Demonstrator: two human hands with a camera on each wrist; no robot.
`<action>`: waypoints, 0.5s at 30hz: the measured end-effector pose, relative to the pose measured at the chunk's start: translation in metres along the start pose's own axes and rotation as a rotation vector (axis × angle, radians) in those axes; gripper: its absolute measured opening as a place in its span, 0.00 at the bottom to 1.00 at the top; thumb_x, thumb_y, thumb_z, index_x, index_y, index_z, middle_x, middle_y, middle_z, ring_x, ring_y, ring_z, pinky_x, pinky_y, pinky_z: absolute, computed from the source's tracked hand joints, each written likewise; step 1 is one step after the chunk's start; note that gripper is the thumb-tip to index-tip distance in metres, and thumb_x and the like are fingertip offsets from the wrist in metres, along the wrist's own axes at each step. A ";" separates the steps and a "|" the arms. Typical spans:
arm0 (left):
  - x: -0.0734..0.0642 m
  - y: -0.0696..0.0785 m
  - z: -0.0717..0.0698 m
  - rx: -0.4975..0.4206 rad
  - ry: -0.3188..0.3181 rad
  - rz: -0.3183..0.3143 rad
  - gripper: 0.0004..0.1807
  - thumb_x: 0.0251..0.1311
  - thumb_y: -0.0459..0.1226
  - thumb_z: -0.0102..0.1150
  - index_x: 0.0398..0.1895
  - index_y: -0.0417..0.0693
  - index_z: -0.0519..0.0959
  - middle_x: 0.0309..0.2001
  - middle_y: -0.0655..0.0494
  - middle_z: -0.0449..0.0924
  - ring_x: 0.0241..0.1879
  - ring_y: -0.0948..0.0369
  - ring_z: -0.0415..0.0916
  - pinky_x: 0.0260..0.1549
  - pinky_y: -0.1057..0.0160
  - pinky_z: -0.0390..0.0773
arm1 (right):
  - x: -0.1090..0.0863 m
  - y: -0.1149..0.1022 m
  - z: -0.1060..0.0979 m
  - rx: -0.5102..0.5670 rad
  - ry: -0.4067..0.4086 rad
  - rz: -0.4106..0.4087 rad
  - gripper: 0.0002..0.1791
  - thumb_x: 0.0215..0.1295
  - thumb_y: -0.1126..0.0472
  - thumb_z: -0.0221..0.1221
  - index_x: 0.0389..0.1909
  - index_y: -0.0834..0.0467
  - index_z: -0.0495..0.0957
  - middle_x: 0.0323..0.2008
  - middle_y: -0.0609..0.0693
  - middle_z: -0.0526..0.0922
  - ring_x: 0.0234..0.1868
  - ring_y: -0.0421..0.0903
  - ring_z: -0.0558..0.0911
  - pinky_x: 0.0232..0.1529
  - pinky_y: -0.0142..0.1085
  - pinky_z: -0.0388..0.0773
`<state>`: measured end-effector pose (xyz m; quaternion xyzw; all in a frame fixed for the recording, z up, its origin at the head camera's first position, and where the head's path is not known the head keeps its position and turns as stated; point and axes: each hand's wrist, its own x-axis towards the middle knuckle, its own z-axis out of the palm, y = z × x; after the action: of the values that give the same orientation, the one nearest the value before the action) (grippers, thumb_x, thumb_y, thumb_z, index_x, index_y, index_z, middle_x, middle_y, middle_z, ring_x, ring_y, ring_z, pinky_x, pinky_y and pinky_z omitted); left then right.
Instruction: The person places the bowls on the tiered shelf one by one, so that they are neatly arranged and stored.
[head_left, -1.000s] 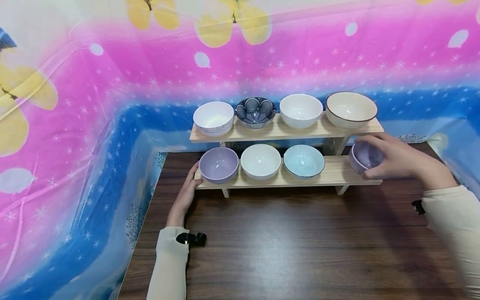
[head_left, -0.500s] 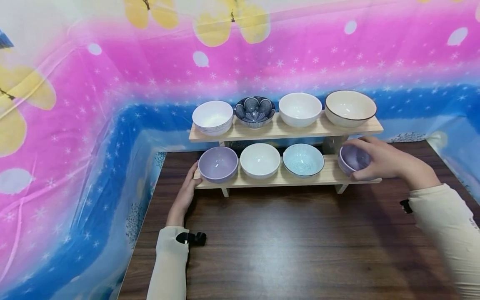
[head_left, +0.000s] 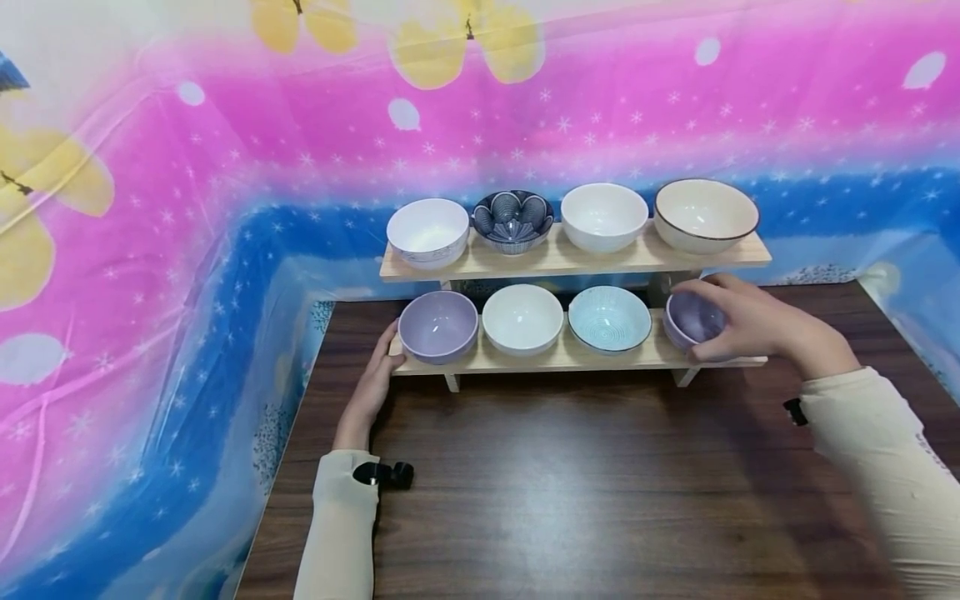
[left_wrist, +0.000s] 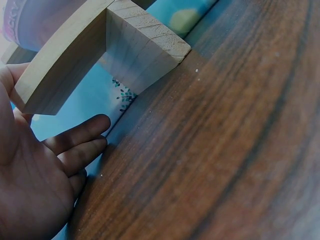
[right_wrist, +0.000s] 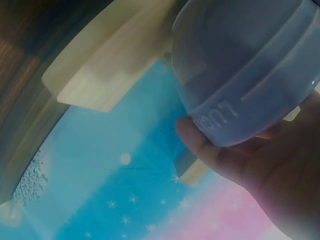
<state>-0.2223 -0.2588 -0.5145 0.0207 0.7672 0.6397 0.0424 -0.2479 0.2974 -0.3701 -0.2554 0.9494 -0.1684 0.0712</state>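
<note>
My right hand (head_left: 772,327) grips a small purple bowl (head_left: 688,321) by its rim, at the right end of the wooden rack's lower shelf (head_left: 525,365). In the right wrist view the raised lettering on this bowl (right_wrist: 245,75) shows beside the thumb; whether its base touches the board cannot be told. My left hand (head_left: 366,392) holds the lower shelf's left end between thumb and finger, the other fingers stretched out below the board (left_wrist: 60,60). Close to it stands another purple bowl (head_left: 438,327), followed by a white bowl (head_left: 522,320) and a light blue bowl (head_left: 609,320).
On the upper shelf (head_left: 540,265) stand a white bowl with a patterned outside (head_left: 428,233), a dark patterned bowl (head_left: 513,222), a plain white bowl (head_left: 604,218) and a cream bowl with a dark rim (head_left: 706,217). A colourful cloth (head_left: 480,133) hangs behind the brown table (head_left: 510,483).
My right hand has brought the small purple bowl leftward along the lower shelf, closer to the light blue bowl. The left hand stays at the shelf's end.
</note>
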 end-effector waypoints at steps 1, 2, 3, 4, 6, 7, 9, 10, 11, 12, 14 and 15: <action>0.000 0.000 0.000 -0.001 -0.003 0.000 0.39 0.75 0.38 0.41 0.88 0.55 0.46 0.86 0.50 0.38 0.84 0.46 0.30 0.75 0.32 0.34 | 0.001 0.000 0.001 -0.003 0.002 -0.006 0.52 0.47 0.50 0.80 0.74 0.54 0.68 0.66 0.73 0.67 0.57 0.71 0.75 0.48 0.65 0.78; 0.000 0.000 0.000 -0.001 -0.004 -0.001 0.39 0.75 0.38 0.41 0.88 0.54 0.46 0.87 0.50 0.38 0.84 0.46 0.30 0.75 0.32 0.34 | 0.001 0.000 0.001 -0.005 0.006 -0.013 0.51 0.47 0.50 0.80 0.74 0.54 0.68 0.65 0.73 0.67 0.56 0.71 0.75 0.48 0.65 0.78; 0.000 0.001 0.000 -0.002 -0.006 0.000 0.40 0.75 0.37 0.41 0.88 0.54 0.45 0.87 0.50 0.38 0.84 0.46 0.30 0.75 0.32 0.34 | 0.002 -0.001 0.002 -0.005 0.012 -0.017 0.50 0.47 0.50 0.79 0.73 0.54 0.69 0.65 0.73 0.68 0.56 0.71 0.75 0.48 0.65 0.78; 0.000 0.001 0.000 -0.002 -0.006 0.001 0.40 0.75 0.38 0.41 0.88 0.54 0.45 0.87 0.50 0.38 0.84 0.46 0.30 0.75 0.32 0.34 | 0.002 -0.001 0.003 -0.007 0.017 -0.021 0.50 0.47 0.51 0.79 0.73 0.54 0.69 0.65 0.73 0.68 0.56 0.71 0.75 0.48 0.65 0.78; 0.000 0.000 0.000 -0.001 -0.003 0.002 0.40 0.75 0.38 0.41 0.88 0.55 0.46 0.86 0.51 0.38 0.84 0.46 0.30 0.76 0.32 0.34 | 0.003 -0.001 0.004 -0.013 0.019 -0.021 0.50 0.47 0.51 0.79 0.73 0.54 0.69 0.65 0.73 0.68 0.56 0.71 0.75 0.47 0.65 0.78; 0.000 0.000 0.000 0.001 -0.002 0.006 0.40 0.74 0.38 0.42 0.88 0.55 0.47 0.86 0.50 0.39 0.84 0.46 0.31 0.76 0.32 0.35 | 0.004 -0.002 0.005 -0.015 0.019 -0.019 0.50 0.47 0.51 0.79 0.73 0.54 0.69 0.65 0.73 0.67 0.56 0.72 0.75 0.48 0.65 0.77; 0.000 0.000 0.000 -0.002 -0.002 0.017 0.40 0.74 0.39 0.42 0.88 0.54 0.47 0.86 0.50 0.40 0.84 0.46 0.32 0.76 0.33 0.35 | 0.005 -0.001 0.006 -0.022 0.019 -0.020 0.51 0.46 0.51 0.79 0.73 0.55 0.68 0.65 0.75 0.67 0.56 0.73 0.74 0.48 0.66 0.77; 0.000 -0.001 0.000 -0.002 -0.001 0.021 0.40 0.73 0.39 0.42 0.88 0.54 0.48 0.86 0.49 0.40 0.84 0.46 0.32 0.76 0.33 0.35 | 0.005 0.000 0.007 -0.026 0.018 -0.019 0.51 0.46 0.50 0.79 0.73 0.55 0.68 0.66 0.75 0.66 0.57 0.74 0.74 0.48 0.67 0.76; 0.000 -0.001 0.001 -0.003 -0.001 0.024 0.40 0.73 0.39 0.42 0.88 0.54 0.48 0.86 0.49 0.40 0.84 0.46 0.33 0.76 0.33 0.35 | 0.005 0.000 0.008 -0.028 0.019 -0.019 0.52 0.46 0.50 0.79 0.73 0.55 0.68 0.66 0.75 0.66 0.57 0.74 0.74 0.49 0.67 0.76; 0.001 -0.002 0.001 -0.006 -0.001 0.028 0.40 0.73 0.38 0.42 0.88 0.53 0.48 0.86 0.48 0.40 0.84 0.45 0.33 0.76 0.33 0.36 | 0.005 -0.001 0.009 -0.030 0.022 -0.020 0.51 0.46 0.51 0.79 0.73 0.56 0.69 0.66 0.76 0.66 0.57 0.74 0.74 0.50 0.67 0.76; 0.001 -0.003 0.001 -0.011 -0.002 0.032 0.40 0.72 0.38 0.42 0.88 0.52 0.48 0.86 0.48 0.41 0.84 0.45 0.33 0.76 0.34 0.35 | 0.005 -0.001 0.010 -0.031 0.025 -0.017 0.51 0.46 0.50 0.79 0.73 0.56 0.69 0.66 0.76 0.66 0.58 0.74 0.73 0.50 0.67 0.76; 0.001 -0.003 0.001 -0.011 0.000 0.029 0.40 0.72 0.38 0.42 0.88 0.52 0.48 0.86 0.48 0.41 0.84 0.45 0.34 0.76 0.34 0.35 | 0.005 -0.002 0.011 -0.033 0.025 -0.010 0.51 0.46 0.50 0.79 0.73 0.55 0.69 0.66 0.76 0.66 0.58 0.74 0.73 0.50 0.67 0.76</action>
<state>-0.2235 -0.2586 -0.5179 0.0316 0.7632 0.6446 0.0334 -0.2494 0.2902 -0.3799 -0.2591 0.9516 -0.1561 0.0544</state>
